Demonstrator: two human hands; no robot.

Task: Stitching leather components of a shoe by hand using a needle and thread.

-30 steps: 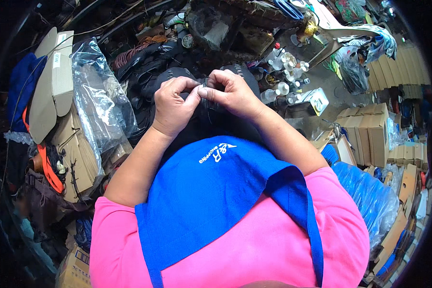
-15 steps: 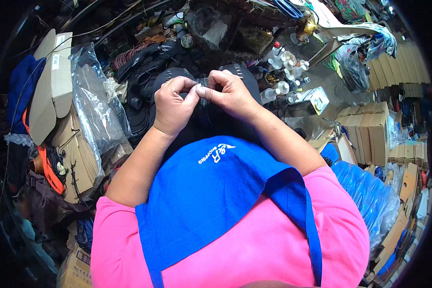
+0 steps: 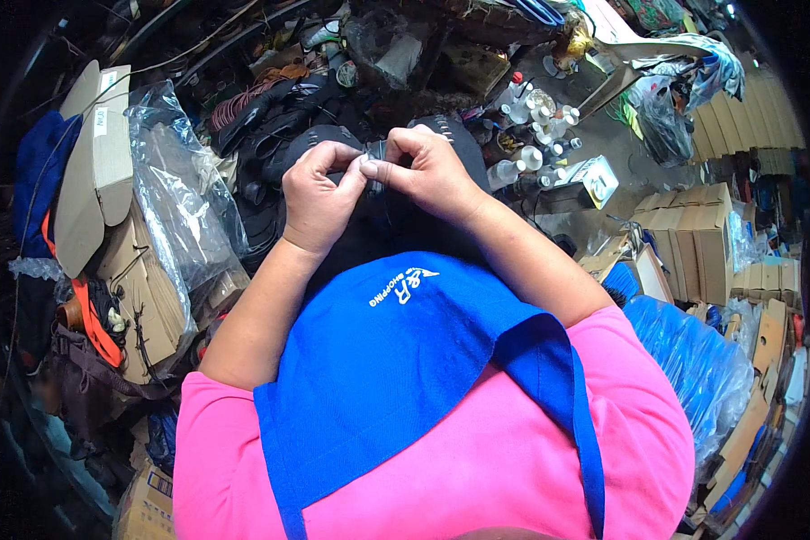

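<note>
My left hand (image 3: 319,200) and my right hand (image 3: 430,176) meet over my lap, thumbs and forefingers pinched tip to tip. What the fingertips grip is too small and too covered to name. A thin dark grey strip (image 3: 377,149) shows by the right fingers. Beneath and behind the hands lies black material (image 3: 328,142) with short pale stitch-like marks, and its kind is unclear. A blue apron (image 3: 378,342) covers my front.
Left of me are grey-brown boards (image 3: 110,171) and a clear plastic bag (image 3: 175,198). Black pieces (image 3: 283,112) are heaped ahead. Several bottles (image 3: 531,157) stand ahead on the right. Cardboard boxes (image 3: 693,238) and a blue plastic-wrapped bundle (image 3: 679,355) are at the right.
Both hands stay pinched together and have shifted very slightly left in the picture. The surroundings shift a little with the head.
</note>
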